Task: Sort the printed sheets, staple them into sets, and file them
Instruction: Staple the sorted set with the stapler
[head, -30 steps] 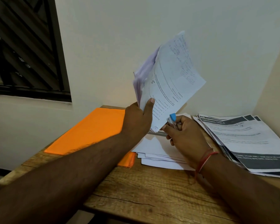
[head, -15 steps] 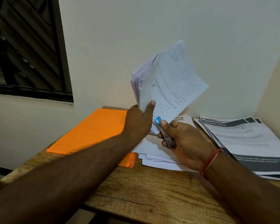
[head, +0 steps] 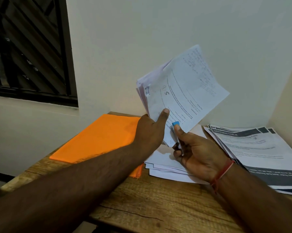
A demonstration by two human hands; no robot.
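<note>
My left hand (head: 150, 132) grips a sheaf of printed sheets (head: 184, 91) by its lower corner and holds it upright above the table, thumb on the front page. My right hand (head: 197, 152) holds a small stapler (head: 177, 133) with a blue tip, thumb on top. The stapler's blue end touches the lower edge of the held sheets. An orange file folder (head: 98, 140) lies flat on the wooden table (head: 155, 199) at the left.
A loose pile of white sheets (head: 163, 167) lies under my hands. To the right lies a stack of printed pages with dark bands (head: 259, 153). The table stands in a wall corner, and a barred window (head: 27, 47) is at the upper left.
My right hand has turned the stapler and brought its blue end up to the lower edge of the held sheets. The sheaf has sunk slightly and shifted right.
</note>
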